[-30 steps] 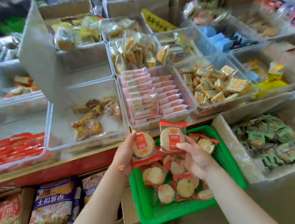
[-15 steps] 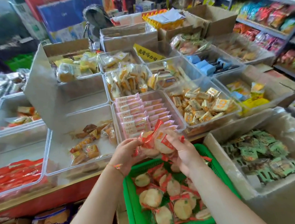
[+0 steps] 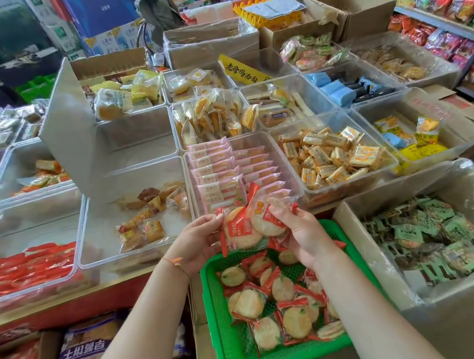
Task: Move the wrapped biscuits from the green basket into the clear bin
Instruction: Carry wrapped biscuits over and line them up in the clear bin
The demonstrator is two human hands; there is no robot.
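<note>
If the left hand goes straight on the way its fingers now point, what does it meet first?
Probably the wrapped biscuits that the left hand itself pinches; beyond them, the right hand. Depth is unclear.

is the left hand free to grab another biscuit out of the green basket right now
Probably not: the left hand already holds a wrapped biscuit above the basket. The way down to it looks open, though.

Both forearms reach forward, the left hand (image 3: 199, 242) and right hand (image 3: 304, 236) close together, each grip curled.
</note>
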